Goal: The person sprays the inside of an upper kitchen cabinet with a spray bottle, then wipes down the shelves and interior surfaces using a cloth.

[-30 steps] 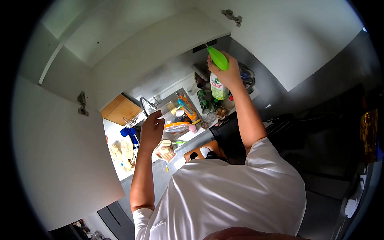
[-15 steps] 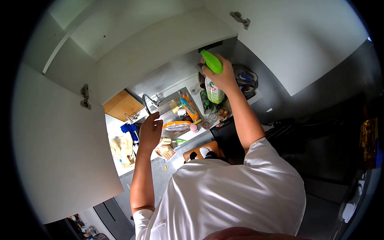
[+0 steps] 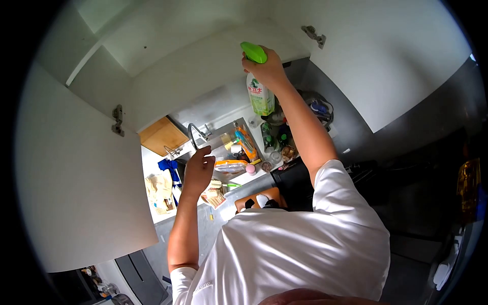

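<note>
A spray bottle [image 3: 261,96] with a green trigger head and a white and green label hangs upright from my right hand [image 3: 266,67], whose fingers wrap round its head. It is in front of the open wall cabinet's bottom board [image 3: 218,56]. Lower on the left, my left hand [image 3: 199,170] is raised near the sink tap [image 3: 192,131], fingers loosely apart and holding nothing. Beyond it lie an orange-edged packet [image 3: 231,166] and a pink round item [image 3: 250,169] by the sink.
Cabinet doors stand open at left [image 3: 86,168] and right [image 3: 386,56]. A wooden board [image 3: 163,136] leans behind the counter. Green bottles [image 3: 267,136], glass jars [image 3: 275,157], a blue cloth [image 3: 170,170] and cream gloves [image 3: 159,187] are on the counter. A stool [image 3: 244,203] is below.
My right hand has lifted the spray bottle up and to the left, toward the cabinet's bottom board. The left hand stays raised near the tap. The view has shifted slightly.
</note>
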Demonstrator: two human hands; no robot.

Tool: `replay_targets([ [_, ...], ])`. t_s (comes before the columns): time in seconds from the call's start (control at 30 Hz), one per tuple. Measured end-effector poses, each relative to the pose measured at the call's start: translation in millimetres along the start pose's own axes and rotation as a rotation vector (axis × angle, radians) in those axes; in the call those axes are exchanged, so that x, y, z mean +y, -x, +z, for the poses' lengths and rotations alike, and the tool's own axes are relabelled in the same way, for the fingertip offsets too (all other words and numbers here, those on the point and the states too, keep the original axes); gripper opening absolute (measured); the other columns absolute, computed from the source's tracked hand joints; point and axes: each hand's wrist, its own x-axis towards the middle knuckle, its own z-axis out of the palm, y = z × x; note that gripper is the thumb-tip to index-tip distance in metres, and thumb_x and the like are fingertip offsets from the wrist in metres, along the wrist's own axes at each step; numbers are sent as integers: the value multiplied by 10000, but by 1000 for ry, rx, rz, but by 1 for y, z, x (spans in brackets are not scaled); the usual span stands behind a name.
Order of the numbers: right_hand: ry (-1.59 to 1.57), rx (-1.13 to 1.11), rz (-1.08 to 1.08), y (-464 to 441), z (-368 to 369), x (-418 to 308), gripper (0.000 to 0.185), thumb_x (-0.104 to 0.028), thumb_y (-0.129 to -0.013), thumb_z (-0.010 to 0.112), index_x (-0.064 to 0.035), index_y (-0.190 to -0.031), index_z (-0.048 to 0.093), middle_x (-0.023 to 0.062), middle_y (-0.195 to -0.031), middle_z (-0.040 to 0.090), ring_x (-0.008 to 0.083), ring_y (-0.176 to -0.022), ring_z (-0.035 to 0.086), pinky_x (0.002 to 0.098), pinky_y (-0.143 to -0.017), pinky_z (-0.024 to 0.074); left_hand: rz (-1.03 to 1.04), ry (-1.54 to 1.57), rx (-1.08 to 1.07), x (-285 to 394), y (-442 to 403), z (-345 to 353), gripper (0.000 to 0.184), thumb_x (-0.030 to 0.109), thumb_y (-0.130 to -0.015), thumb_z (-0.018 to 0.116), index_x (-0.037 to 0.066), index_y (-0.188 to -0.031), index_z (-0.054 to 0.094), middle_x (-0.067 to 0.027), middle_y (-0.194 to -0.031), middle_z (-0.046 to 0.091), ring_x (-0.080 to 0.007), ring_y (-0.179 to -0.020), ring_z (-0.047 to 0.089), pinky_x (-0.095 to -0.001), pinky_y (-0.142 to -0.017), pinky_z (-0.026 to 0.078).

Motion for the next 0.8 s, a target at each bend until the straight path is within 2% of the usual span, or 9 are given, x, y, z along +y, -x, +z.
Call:
replay_targets([
  [0.07,142,51,3,-5,2,-3,206,-178,-818,726,-36,-965,706,111,-835,743,254,-774,726,381,-750,562,-24,-39,-9,-1,3,-5,380,128,-1006,651,-31,-1350,633,-207,-1269,723,-269,-1059,755,-356,-880,607],
  [0.27,66,41,-11,7,0,7,231,-151,-804,742,-48,-1009,715,102,-890,742,206,-828,721,369,-782,561,-90,-39,48,-32,11,-15,379,174,-986,672,-13,-1315,664,-206,-1172,753,-282,-994,768,-373,-854,603],
  [0.3,43,-12,-22,9,-2,2,241,-131,-808,741,-47,-1033,717,94,-912,737,187,-833,711,361,-785,561,-34,-209,63,-28,13,-19,375,206,-973,685,7,-1291,680,-205,-1151,759,-308,-955,770,-395,-846,601],
  [0.33,24,-61,-40,14,-4,-8,254,-111,-812,740,-45,-1057,720,85,-934,732,168,-838,700,353,-789,562,25,-175,111,-41,14,-15,372,203,-965,689,17,-1287,680,-203,-1159,758,-319,-956,771,-404,-859,599],
  [0.43,-45,-165,-106,19,-13,-64,267,-81,-829,728,-33,-1092,723,57,-956,725,142,-823,680,339,-766,562,-65,-58,34,-33,15,-20,395,142,-980,669,-16,-1341,636,-203,-1234,738,-288,-1064,762,-388,-880,606],
  [0.5,-147,-237,-27,17,-19,-117,366,-39,-852,695,-9,-1217,698,76,-1048,734,146,-775,681,317,-717,563,-55,3,36,-33,14,-23,394,137,-985,678,-27,-1340,630,-208,-1289,715,-277,-1076,761,-365,-879,616],
  [0.6,-165,-262,-3,-1,-33,-183,311,-80,-822,730,-6,-1124,722,58,-1002,736,147,-777,685,333,-726,562,-33,48,66,-28,8,-23,388,135,-988,685,-22,-1339,634,-201,-1298,712,-277,-1082,758,-360,-888,620],
  [0.73,-126,-282,-101,-41,-32,-234,309,-88,-815,734,-8,-1114,722,73,-1009,739,161,-762,690,333,-714,564,-8,89,45,-22,0,-26,367,124,-992,683,-9,-1332,645,-190,-1297,713,-268,-1069,757,-360,-873,622],
  [0.8,-97,-213,-107,-63,-33,-250,294,-91,-815,732,-14,-1098,721,80,-1005,738,181,-759,694,338,-689,566,40,87,59,-11,-4,-33,370,127,-997,678,-13,-1337,641,-191,-1270,722,-266,-1054,757,-358,-858,623],
])
